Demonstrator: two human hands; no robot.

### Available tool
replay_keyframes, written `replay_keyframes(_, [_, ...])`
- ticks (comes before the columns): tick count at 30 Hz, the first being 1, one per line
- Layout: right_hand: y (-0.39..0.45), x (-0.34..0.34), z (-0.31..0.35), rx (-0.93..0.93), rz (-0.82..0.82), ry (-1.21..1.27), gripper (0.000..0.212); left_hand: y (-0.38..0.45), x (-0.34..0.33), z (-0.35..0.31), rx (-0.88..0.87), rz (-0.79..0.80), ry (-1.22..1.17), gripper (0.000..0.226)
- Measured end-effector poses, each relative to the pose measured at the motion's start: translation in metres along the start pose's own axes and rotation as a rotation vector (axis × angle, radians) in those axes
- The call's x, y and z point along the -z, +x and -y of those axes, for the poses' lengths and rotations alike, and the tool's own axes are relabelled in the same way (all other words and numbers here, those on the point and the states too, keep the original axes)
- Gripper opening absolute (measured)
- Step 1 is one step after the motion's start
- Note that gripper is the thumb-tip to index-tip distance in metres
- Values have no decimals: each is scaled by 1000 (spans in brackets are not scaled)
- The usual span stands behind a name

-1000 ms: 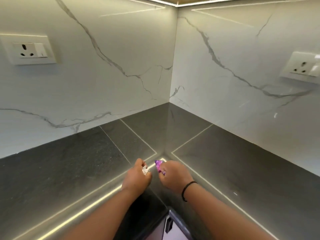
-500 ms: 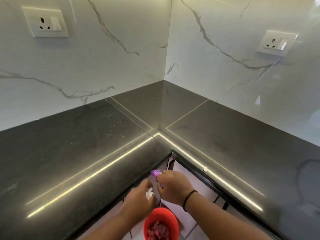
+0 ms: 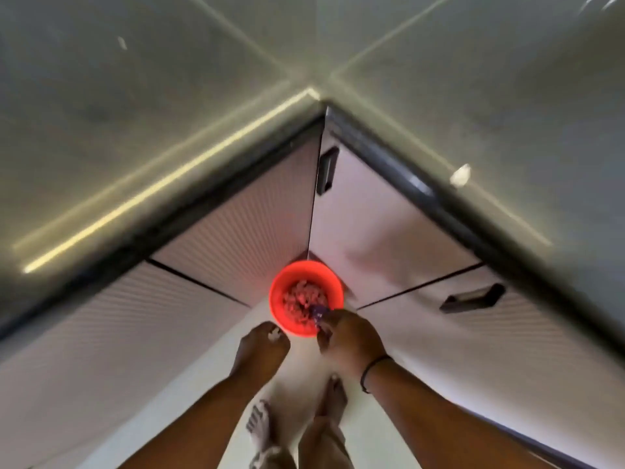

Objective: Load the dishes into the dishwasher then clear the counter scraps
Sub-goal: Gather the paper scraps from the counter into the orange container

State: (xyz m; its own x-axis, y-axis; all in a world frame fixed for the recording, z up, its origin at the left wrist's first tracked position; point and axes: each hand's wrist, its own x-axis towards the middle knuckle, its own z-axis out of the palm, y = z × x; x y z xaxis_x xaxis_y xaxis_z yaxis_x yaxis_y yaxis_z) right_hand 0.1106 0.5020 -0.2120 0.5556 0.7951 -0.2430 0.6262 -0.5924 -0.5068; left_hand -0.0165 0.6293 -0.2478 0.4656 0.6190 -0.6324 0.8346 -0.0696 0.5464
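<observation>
The person is clearing scraps. The right hand [image 3: 351,336] pinches a purple wrapper scrap [image 3: 318,312] over the round red bin [image 3: 306,297] on the floor; the left hand [image 3: 263,345] pinches a small white scrap [image 3: 273,334] beside it. Next, both grips likely need to release over the bin. One white bit [image 3: 460,175] lies on the dark stone tabletop [image 3: 135,113].

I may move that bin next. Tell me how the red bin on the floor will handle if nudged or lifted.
The red bin looks like thin plastic, so probably light. It is small and only partly filled with scraps, so a nudge would likely slide it on the smooth floor. Its round, wide mouth suggests it would tip rather than roll.
</observation>
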Motion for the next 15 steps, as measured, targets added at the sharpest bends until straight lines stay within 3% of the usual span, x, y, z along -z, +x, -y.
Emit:
replay_keyframes(3, [34,-49,-20,-180,-83,128,18,41,-37,17,143,-59,-191,20])
replay_keyframes(8, [101,-97,-35,-715,-261,767,46,88,-70,29,342,-57,-447,16])
replay_keyframes(10, [117,-106,-44,-833,-205,949,45,109,-75,20,397,-32,-545,18])
replay_keyframes(13, [134,-113,-55,-892,3,1032,40,139,-78,3,510,43,-819,20])
replay_keyframes(15, [139,-115,-61,-904,47,1104,34,151,-75,1,527,62,-822,24])
